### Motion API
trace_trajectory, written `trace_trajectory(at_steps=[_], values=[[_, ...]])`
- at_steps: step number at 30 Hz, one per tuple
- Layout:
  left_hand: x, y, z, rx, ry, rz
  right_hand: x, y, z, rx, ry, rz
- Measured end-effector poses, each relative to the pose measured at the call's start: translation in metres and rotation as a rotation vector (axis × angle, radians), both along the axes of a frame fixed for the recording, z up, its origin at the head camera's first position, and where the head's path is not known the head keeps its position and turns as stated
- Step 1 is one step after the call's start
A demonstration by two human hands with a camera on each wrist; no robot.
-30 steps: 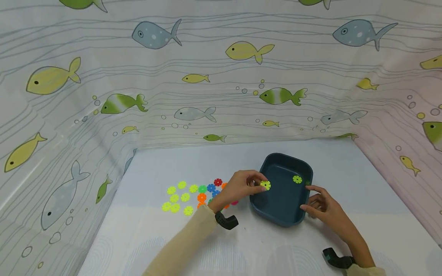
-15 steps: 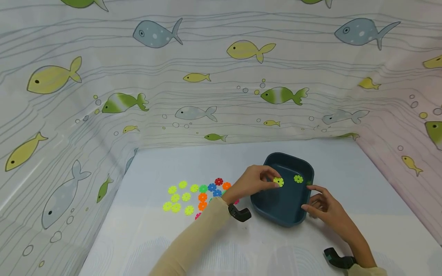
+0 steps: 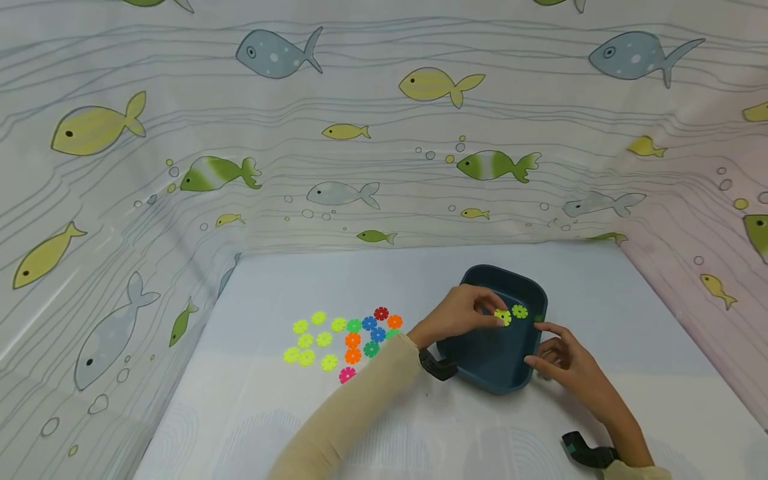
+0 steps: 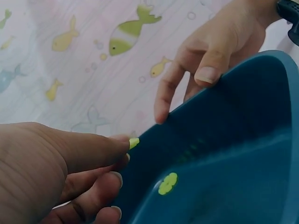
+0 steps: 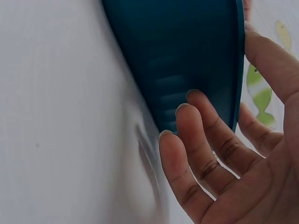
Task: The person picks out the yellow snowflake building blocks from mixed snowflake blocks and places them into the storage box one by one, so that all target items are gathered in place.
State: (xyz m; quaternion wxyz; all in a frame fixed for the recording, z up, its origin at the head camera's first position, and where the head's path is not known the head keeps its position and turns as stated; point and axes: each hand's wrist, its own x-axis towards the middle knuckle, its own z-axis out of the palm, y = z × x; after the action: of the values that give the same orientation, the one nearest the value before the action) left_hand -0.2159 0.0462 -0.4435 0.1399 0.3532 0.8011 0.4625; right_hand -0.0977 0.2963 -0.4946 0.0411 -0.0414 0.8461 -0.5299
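Between thumb and fingertips, my left hand (image 3: 457, 311) pinches a yellow-green notched plastic disc (image 3: 503, 317), a snowflake-style building piece, over the dark blue bin (image 3: 487, 360). In the left wrist view only the edge of this disc (image 4: 134, 143) pokes out past the thumb. A second yellow-green disc (image 3: 519, 311) lies inside the bin, on the far right of its floor. At the bin's right side my right hand (image 3: 563, 357) holds the rim, thumb over the edge. In the right wrist view its other fingers (image 5: 190, 123) lie along the outer wall.
Left of the bin, loose yellow-green discs (image 3: 324, 339) lie in a group. Beside them are orange (image 3: 353, 356), blue (image 3: 377, 334), green, red (image 3: 381, 313) and pink (image 3: 347, 375) ones, some hidden by the left sleeve. A fish-print curtain (image 3: 336, 193) surrounds the white table (image 3: 240, 427).
My left hand has moved right across the bin with the pinched disc, bringing it close to the disc inside. The right hand stays at the rim.
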Motion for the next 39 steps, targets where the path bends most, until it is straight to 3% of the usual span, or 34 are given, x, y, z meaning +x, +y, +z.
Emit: trace_trajectory(at_steps=[11, 17, 25, 31, 39], values=[[-0.010, 0.027, -0.010, -0.088, -0.010, 0.086, 0.001, 0.002, -0.001, -0.016, 0.009, 0.005], [-0.014, 0.039, -0.016, -0.080, -0.101, 0.150, 0.001, 0.002, -0.002, -0.002, 0.004, -0.003], [-0.017, 0.052, -0.027, -0.078, -0.153, 0.155, 0.002, 0.002, -0.004, -0.004, 0.015, 0.001], [-0.016, 0.060, -0.029, -0.075, -0.210, 0.143, 0.003, 0.002, -0.003, -0.024, 0.031, 0.014], [-0.015, 0.067, -0.030, -0.151, -0.195, 0.194, 0.001, 0.003, -0.005, -0.012, 0.029, 0.016]])
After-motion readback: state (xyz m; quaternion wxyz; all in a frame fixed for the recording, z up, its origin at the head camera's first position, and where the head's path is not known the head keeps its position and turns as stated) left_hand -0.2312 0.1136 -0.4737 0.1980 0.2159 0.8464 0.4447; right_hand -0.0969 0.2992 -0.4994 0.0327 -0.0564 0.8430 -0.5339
